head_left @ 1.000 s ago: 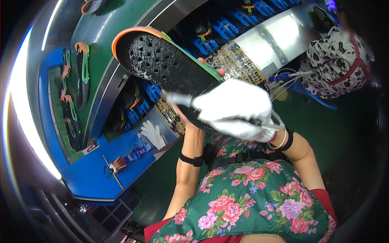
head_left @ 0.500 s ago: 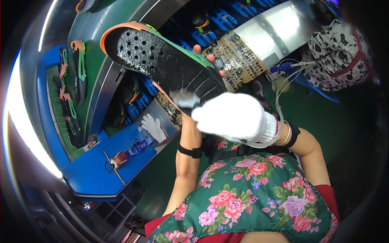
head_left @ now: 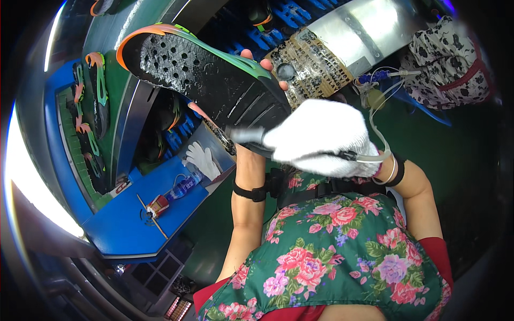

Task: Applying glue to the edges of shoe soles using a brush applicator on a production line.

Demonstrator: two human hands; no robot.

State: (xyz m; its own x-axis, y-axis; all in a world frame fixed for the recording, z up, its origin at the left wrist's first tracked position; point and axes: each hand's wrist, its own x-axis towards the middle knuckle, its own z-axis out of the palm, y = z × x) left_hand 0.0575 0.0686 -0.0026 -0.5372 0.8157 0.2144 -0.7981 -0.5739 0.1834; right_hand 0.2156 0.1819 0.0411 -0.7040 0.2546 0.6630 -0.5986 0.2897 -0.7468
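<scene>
A shoe sole [head_left: 214,88], black with an orange-to-green raised rim and a patch of round holes at one end, is tilted up in front of me. My left hand [head_left: 266,65] grips it from behind; only bare fingertips show over its far edge. My right hand [head_left: 324,139], in a white knit glove, is closed around a flat brush [head_left: 247,135], whose blurred head lies over the near part of the sole. A thin clear tube [head_left: 377,157] runs along the glove. Below the sole a second pink-edged piece [head_left: 206,115] partly shows; what supports it is hidden.
Several similar soles [head_left: 98,88] lie on the green belt at left. The blue table [head_left: 120,230] bears a plastic bottle [head_left: 186,185], a white glove [head_left: 202,160] and a red packet [head_left: 158,205]. Ahead are taped cardboard [head_left: 316,67] and a metal plate [head_left: 356,32]; patterned cloth [head_left: 444,75] hangs right.
The sole has shifted slightly left. My gloved right hand has turned and moved a little up and right, with the brush still in it. My left hand keeps its hold.
</scene>
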